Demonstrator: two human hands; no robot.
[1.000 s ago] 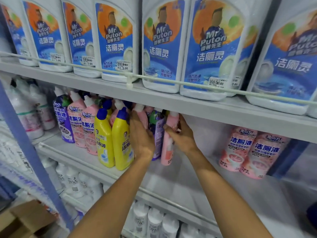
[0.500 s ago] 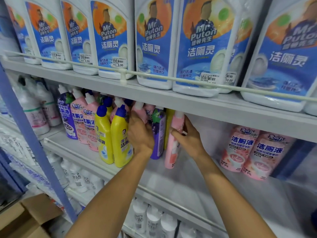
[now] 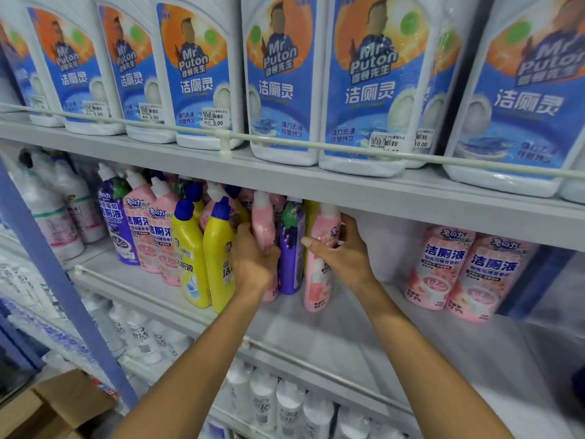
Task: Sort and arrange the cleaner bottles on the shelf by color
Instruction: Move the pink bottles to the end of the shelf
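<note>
On the middle shelf [image 3: 332,337] both hands are busy; the left hand [image 3: 253,264] curls round a pink bottle [image 3: 262,221] just beside the yellow bottles [image 3: 218,248]; the right hand [image 3: 343,253] grips a second pink bottle [image 3: 318,280]; a purple bottle [image 3: 291,248] stands between them; a pink pair [image 3: 440,267] stands well apart on the right

Shop: price stickers [image 3: 215,117], stocked shelves [image 3: 316,188].
</note>
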